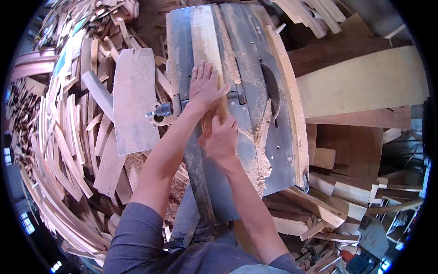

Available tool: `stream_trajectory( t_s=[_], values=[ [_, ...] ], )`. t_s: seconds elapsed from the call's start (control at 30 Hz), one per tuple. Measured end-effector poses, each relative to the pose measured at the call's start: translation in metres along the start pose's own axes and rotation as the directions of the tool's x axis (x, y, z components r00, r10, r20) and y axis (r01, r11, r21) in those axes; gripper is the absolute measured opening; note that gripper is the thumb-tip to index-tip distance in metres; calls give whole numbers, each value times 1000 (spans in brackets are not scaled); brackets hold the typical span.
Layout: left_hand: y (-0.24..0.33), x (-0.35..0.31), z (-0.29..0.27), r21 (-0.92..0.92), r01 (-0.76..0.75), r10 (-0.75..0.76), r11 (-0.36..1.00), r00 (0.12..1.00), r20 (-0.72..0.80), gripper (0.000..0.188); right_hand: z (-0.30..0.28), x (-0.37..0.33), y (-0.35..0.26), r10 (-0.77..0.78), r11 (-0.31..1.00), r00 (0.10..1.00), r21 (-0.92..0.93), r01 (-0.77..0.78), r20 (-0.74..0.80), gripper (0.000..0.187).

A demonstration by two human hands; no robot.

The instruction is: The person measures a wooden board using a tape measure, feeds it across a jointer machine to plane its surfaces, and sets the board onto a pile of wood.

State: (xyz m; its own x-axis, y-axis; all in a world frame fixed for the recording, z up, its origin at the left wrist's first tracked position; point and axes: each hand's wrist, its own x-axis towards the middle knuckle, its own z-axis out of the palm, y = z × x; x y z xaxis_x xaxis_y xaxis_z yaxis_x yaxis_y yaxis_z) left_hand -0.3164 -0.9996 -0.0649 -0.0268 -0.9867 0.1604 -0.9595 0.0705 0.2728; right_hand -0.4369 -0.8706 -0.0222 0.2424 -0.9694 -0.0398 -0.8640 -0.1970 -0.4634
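A long, pale wooden board lies lengthwise on the grey metal table of a woodworking machine, passing over the gap across its middle. My left hand rests flat on top of the board, its fingers stretched forward and thumb out to the right. Closer to me, my right hand grips the board's darker near end, with bent fingers and the thumb at the left side. Under my palms, part of the board is hidden. Sawdust coats the table to the right of my hands.
A round saw blade stands in a slot right of the board, beside a wooden rail. To the left, a chuck with a bit juts out above a dusty side plate. Offcuts are heaped at left; wide boards lie at right.
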Motion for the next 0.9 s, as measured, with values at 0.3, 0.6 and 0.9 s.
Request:
stream_trajectory(
  t_s=[0.3, 0.6, 0.9],
  values=[
    [-16, 32, 15, -25, -1, 0, 1000, 999, -51, 76, 4, 29, 3, -40, 999, 998, -8, 40, -53, 65],
    [-34, 68, 23, 12, 6, -6, 1000, 997, -75, 76, 5, 67, 0, -66, 998, 994, -13, 65, -92, 58],
    [-48, 99, 27, 49, -2, 6, 999, 995, -100, 77, 6, 101, -3, -72, 997, 994, -28, 70, -81, 58]
  ],
)
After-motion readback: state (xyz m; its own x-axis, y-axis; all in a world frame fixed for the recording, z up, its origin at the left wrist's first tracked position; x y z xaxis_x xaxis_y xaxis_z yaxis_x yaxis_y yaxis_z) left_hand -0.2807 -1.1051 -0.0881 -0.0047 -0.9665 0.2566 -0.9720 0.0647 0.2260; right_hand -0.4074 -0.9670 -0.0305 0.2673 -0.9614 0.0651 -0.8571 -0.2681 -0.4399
